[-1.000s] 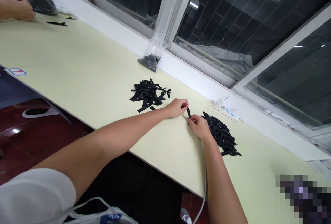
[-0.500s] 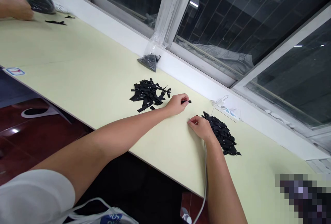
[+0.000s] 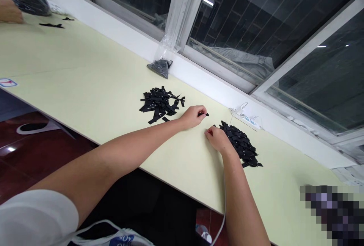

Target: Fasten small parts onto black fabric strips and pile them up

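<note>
Mid-sort by the look of it: one small black fabric strip (image 3: pixel 205 114) pinched in the left hand (image 3: pixel 192 116) between two heaps, loose flat black strips (image 3: pixel 159 104) and tighter black strip pile (image 3: pixel 240 143), right hand (image 3: pixel 217 138) curled empty against the latter, strips uncountable, one clear plastic bag (image 3: pixel 162 59) behind.

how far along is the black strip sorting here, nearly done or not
Roughly midway, judging by the piles. A tight heap lies by the right hand, which looks like finished pieces. The left hand pinches one small black piece. A loose pile of strips lies beyond the left wrist, seemingly left to do.
</note>
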Demonstrator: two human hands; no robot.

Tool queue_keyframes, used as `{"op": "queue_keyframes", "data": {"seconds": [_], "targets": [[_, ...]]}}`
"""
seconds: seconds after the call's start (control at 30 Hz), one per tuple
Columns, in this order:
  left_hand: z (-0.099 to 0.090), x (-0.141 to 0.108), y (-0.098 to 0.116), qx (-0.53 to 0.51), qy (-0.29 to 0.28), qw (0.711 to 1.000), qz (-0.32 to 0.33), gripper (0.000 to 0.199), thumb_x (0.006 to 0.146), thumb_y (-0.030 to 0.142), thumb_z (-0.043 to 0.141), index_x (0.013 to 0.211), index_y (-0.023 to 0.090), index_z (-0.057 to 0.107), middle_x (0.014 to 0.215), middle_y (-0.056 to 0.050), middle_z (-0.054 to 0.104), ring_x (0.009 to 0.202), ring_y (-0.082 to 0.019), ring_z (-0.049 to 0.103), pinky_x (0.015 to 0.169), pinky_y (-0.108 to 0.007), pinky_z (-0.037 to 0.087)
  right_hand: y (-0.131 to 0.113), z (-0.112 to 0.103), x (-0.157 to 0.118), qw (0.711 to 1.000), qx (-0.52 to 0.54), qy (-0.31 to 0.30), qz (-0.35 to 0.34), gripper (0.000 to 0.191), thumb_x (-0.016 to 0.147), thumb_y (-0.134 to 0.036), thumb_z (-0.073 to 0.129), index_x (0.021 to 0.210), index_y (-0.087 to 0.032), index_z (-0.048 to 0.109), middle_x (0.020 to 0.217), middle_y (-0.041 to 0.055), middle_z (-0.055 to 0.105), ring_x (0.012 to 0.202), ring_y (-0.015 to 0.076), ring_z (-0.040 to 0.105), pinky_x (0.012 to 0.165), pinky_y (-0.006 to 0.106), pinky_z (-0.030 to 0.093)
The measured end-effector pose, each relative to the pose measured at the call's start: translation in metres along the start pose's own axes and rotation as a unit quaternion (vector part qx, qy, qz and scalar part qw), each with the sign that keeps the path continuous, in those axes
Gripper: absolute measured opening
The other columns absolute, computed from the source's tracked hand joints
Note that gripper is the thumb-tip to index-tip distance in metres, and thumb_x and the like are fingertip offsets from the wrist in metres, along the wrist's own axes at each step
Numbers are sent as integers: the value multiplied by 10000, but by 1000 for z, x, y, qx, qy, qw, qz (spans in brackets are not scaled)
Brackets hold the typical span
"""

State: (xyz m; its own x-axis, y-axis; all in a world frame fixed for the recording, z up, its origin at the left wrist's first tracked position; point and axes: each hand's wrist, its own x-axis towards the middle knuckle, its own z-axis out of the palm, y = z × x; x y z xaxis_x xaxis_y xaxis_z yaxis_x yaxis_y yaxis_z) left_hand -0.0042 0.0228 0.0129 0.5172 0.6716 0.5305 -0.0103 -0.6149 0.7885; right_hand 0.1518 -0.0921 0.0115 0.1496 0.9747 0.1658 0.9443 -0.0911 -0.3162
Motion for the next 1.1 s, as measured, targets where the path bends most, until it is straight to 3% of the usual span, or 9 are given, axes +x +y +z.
{"op": "queue_keyframes", "data": {"seconds": [0.17, 0.27, 0.43, 0.57, 0.67, 0.73, 0.87, 0.97, 1.1], "targets": [[0, -2, 2, 11, -24, 1000, 13, 63, 834, 172, 582, 864, 171, 637, 845, -19, 658, 730, -133, 533, 702, -277, 428, -4, -2, -2, 1000, -10, 16, 7, 55, 840, -169, 625, 834, -216, 652, 799, 60, 694, 734, 209, 611, 661, 290, 375], [0, -2, 0, 18, -38, 999, 22, 65, 842, 166, 572, 861, 168, 635, 847, -22, 658, 742, -136, 545, 704, -275, 431, -6, -3, -2, 1000, 20, 3, 18, 117, 833, -161, 622, 927, -212, 668, 838, 52, 707, 758, 201, 629, 680, 284, 406], [-1, -4, 0, 47, -74, 995, 35, 88, 846, 153, 560, 878, 162, 642, 883, -32, 672, 778, -146, 572, 718, -275, 439, -5, -8, -4, 999, 44, -19, 16, 120, 835, -180, 594, 911, -206, 684, 874, 41, 720, 805, 188, 651, 733, 282, 441], [-1, -5, -3, 55, -103, 993, 30, 116, 845, 142, 555, 891, 159, 660, 885, -36, 685, 782, -148, 587, 719, -270, 442, 6, -12, -2, 988, 109, 94, 59, 148, 838, -262, 598, 943, -198, 679, 856, 43, 720, 787, 195, 667, 774, 314, 483], [1, -6, -1, 51, -162, 984, 55, 127, 827, 126, 577, 887, 162, 683, 880, -33, 704, 787, -146, 604, 738, -265, 445, 14, -13, 1, 953, 206, 203, 92, 246, 818, -372, 645, 980, -189, 675, 874, 57, 721, 778, 202, 681, 791, 342, 524], [3, -8, 5, 47, -215, 972, 81, 136, 809, 111, 596, 873, 168, 701, 884, -30, 719, 790, -144, 620, 747, -262, 444, 15, -10, 3, 929, 269, 235, 100, 330, 780, -445, 692, 980, -182, 674, 889, 72, 721, 784, 210, 685, 767, 348, 544], [4, -11, 16, 44, -252, 961, 102, 164, 801, 98, 591, 832, 180, 729, 904, -26, 738, 798, -142, 640, 742, -257, 441, 9, 0, 6, 908, 370, 177, 89, 426, 684, -487, 769, 947, -165, 674, 861, 86, 715, 746, 207, 673, 695, 336, 550], [2, -11, 16, 54, -240, 966, 84, 174, 785, 102, 596, 817, 186, 745, 898, -19, 747, 789, -142, 645, 726, -253, 442, 5, 5, 8, 902, 402, 124, 94, 445, 660, -489, 789, 937, -158, 680, 825, 77, 710, 700, 186, 654, 666, 320, 539], [2, -11, 11, 70, -204, 975, 56, 188, 775, 118, 611, 853, 188, 767, 868, -17, 752, 743, -136, 632, 702, -251, 438, 6, 8, 7, 893, 422, 114, 109, 458, 646, -489, 812, 931, -156, 679, 818, 69, 709, 686, 168, 636, 657, 305, 532]]}}
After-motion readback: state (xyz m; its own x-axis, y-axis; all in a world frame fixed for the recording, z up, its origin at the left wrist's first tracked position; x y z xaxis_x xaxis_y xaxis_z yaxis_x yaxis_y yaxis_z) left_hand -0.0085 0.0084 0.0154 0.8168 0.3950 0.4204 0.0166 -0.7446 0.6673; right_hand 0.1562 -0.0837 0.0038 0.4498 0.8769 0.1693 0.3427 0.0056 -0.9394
